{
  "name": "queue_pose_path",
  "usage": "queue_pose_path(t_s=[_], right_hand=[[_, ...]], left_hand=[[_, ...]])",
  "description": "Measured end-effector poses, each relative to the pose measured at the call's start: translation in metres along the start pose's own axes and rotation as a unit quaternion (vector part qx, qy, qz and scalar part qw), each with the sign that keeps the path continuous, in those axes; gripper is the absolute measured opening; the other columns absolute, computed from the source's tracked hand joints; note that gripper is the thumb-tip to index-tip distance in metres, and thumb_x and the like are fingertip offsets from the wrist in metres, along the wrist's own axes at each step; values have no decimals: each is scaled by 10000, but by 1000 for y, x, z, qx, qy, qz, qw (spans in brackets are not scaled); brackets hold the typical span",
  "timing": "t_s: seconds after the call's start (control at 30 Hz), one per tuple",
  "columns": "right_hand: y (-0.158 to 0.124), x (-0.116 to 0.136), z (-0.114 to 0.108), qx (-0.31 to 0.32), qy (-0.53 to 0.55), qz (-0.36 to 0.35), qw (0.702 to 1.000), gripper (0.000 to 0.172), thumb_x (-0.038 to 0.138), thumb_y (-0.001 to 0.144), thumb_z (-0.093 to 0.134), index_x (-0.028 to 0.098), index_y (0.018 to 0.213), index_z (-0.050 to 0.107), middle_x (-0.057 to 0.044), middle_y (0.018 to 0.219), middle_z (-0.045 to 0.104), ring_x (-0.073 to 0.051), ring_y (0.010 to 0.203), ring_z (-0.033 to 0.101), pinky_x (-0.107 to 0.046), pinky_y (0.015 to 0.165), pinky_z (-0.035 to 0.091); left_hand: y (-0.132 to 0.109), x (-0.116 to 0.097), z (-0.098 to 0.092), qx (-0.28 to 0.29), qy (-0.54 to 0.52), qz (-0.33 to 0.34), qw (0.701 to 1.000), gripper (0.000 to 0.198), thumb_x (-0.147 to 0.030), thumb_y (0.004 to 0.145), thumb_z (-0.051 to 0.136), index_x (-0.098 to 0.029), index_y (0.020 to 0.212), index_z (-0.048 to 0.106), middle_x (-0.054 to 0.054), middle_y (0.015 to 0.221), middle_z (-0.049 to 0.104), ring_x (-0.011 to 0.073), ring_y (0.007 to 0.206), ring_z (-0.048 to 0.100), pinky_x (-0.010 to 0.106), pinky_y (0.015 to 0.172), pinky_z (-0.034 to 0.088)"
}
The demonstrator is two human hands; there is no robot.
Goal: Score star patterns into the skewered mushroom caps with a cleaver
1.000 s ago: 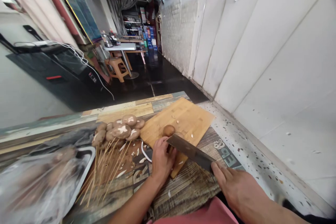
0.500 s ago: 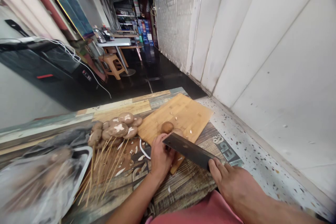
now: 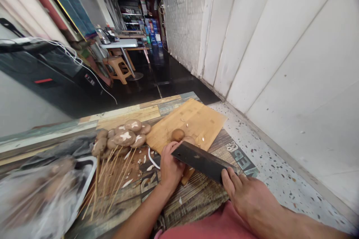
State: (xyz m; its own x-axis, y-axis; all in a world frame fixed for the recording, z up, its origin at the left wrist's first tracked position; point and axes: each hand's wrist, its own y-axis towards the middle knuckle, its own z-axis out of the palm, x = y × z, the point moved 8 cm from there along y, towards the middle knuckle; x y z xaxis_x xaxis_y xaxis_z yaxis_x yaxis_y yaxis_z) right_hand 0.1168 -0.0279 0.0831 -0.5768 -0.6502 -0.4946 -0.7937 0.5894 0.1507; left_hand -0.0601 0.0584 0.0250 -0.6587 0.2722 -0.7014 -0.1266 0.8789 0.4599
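My right hand point(image 3: 246, 192) is wrapped round the handle of a dark, broad-bladed cleaver point(image 3: 199, 161). The blade slants up to the left across the near part of a wooden cutting board point(image 3: 193, 114), its tip end close to my left fingers. My left hand point(image 3: 171, 166) is closed on a light brown mushroom point(image 3: 189, 140), which shows just above the blade; the cleaver partly hides those fingers. Touching or very near it on the board is a darker brown mushroom point(image 3: 177, 134). Small white trimmings dot the board.
Left of the board lies a pile of mushrooms point(image 3: 125, 138), several with white crosses cut into their caps. Thin wooden skewers point(image 3: 110, 183) are spread nearby. A metal tray point(image 3: 91, 168) holds a plastic bag point(image 3: 36, 194) of mushrooms. A white wall point(image 3: 294, 52) rises at the right.
The cleaver has tilted so more of its blade face shows, and its tip end has shifted slightly left. My left hand keeps its place at the mushroom. The whole view has moved slightly.
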Motion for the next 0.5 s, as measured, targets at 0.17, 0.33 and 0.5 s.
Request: queue_pose_path(t_s=[0.17, 0.33, 0.5], right_hand=[[1, 5, 7, 29, -23, 4, 999, 434, 18, 644, 530, 2, 1064, 637, -280, 950, 710, -311, 600, 676, -369, 414, 511], [13, 10, 9, 33, -22, 8, 999, 437, 21, 629, 574, -4, 1060, 640, -304, 961, 698, -300, 567, 662, -350, 407, 474], [23, 4, 3, 50, -4, -1, 999, 475, 12, 606, 565, -10, 1077, 628, -260, 889, 720, -278, 544, 657, -324, 381, 442]], left_hand=[[0, 1, 0, -1, -1, -13, 1000, 288, -102, 678, 560, -192, 941, 636, 71, 997, 630, 238, 947, 580, 416, 882, 474], [-3, 11, -1, -19, -14, -40, 999, 294, -158, 698, 595, -172, 991, 593, 88, 1000, 636, 256, 966, 588, 434, 891, 482], [-3, 14, 1, -18, 2, -46, 999, 241, -147, 710, 586, -171, 948, 616, 84, 950, 641, 264, 944, 593, 457, 886, 484]])
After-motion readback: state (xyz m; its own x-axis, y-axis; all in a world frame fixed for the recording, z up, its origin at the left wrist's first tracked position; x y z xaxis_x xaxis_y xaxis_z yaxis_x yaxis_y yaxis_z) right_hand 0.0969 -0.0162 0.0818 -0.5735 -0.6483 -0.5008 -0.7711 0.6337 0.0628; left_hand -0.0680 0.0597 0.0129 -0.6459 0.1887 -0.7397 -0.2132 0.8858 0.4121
